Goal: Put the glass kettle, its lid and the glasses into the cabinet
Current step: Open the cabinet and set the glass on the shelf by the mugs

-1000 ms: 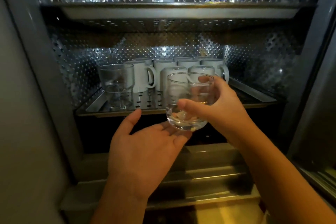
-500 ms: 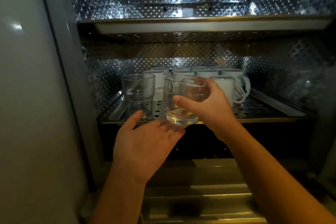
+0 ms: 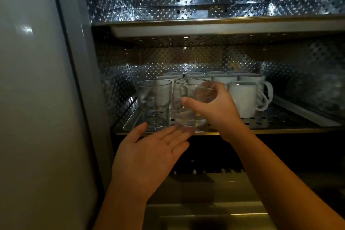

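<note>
A pale grey panel (image 3: pixel 33 99) fills the left side and meets the frame of the cabinet (image 3: pixel 82 80). Just inside, at the near left corner of the tray (image 3: pixel 291 123), stand clear glasses (image 3: pixel 153 97), one seemingly nested in another. Below the tray's near rim the left hand (image 3: pixel 149 157) lies palm up, fingers straight and together, thumb spread, gripping nothing. Its fingertips reach under the base of the glass (image 3: pixel 186 110); whether they touch it cannot be told. This glass is upright at the tray's front edge, just right of the nested pair with a narrow gap between. Whether its base rests on the tray is unclear. The right hand (image 3: pixel 216 112) clasps it from the right, thumb across the near wall, fingers curled round the far side. Behind and to the right, white mugs (image 3: pixel 244 99) crowd in rows, the nearest just beside the knuckles, blocking the way farther back. The tray is perforated steel, the cabinet walls shiny dimpled metal, and a shelf (image 3: pixel 224 28) spans overhead. A strip of tray floor shows in front and right of the mugs, up to its raised right rim.
</note>
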